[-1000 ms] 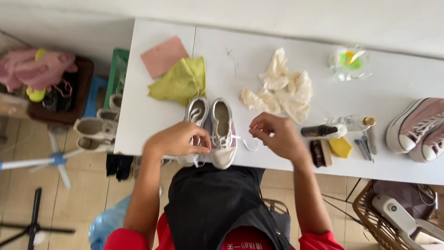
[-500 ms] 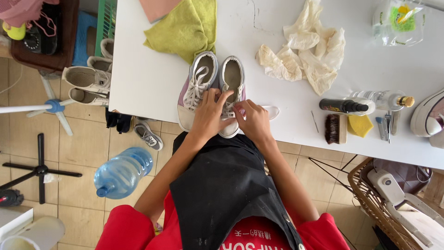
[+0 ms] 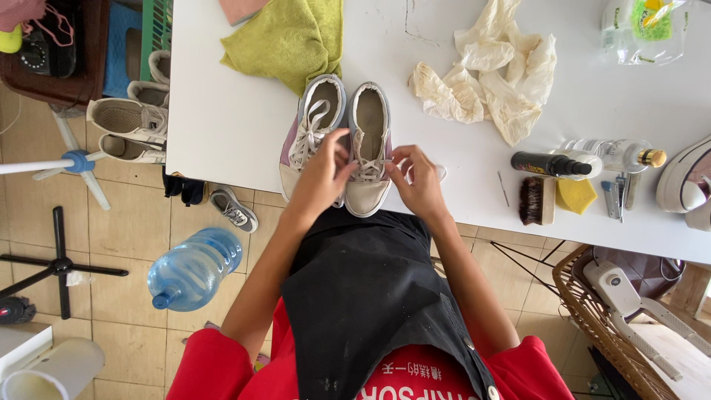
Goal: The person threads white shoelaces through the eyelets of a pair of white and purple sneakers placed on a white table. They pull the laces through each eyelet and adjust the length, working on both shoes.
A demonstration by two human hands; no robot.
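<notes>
A pair of pale sneakers stands at the near edge of the white table (image 3: 229,141), toes toward me. The left sneaker (image 3: 311,122) is laced. My left hand (image 3: 324,174) rests over the gap between the two shoes, fingers pinching the white lace of the right sneaker (image 3: 369,122). My right hand (image 3: 419,181) is at that shoe's right side, fingers closed on the other lace end. Both hands hide the shoes' toe parts.
A green cloth (image 3: 292,41) and crumpled cream rags (image 3: 485,81) lie behind the shoes. To the right are a dark bottle (image 3: 544,166), a brush (image 3: 535,201), a yellow sponge (image 3: 575,196) and another sneaker (image 3: 689,185). A water jug (image 3: 194,268) lies on the floor.
My hands have moved apart a little on the right sneaker, drawing its lace outward. The view has shifted slightly, so the shoes sit higher in the frame.
</notes>
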